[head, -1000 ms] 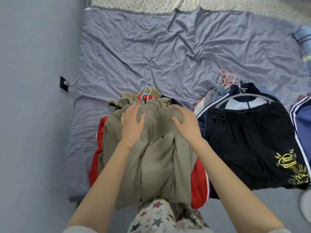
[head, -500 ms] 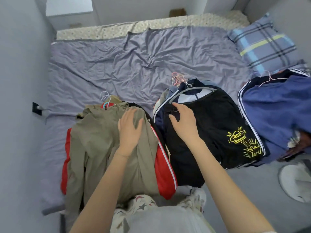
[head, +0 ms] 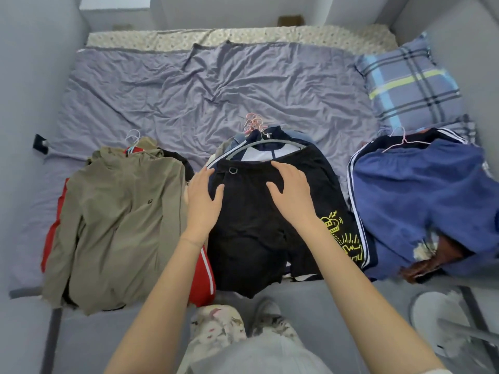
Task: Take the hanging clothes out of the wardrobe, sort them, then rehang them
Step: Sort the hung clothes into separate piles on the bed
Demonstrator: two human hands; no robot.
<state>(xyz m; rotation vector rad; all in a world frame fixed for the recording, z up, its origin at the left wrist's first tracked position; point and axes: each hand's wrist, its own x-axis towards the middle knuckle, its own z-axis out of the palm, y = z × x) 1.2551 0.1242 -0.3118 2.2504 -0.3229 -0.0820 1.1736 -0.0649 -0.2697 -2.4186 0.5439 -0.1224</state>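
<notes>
Black shorts (head: 251,233) lie under left hand (head: 202,201) and right hand (head: 293,193), both spread flat

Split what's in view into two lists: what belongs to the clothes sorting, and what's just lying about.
Part of the job:
- olive jacket pile
- black clothes pile, with the left hand and right hand flat on it
- blue clothes pile
- pink hangers

Just lying about:
- plaid pillow
- grey sheet
- wall plug
</notes>
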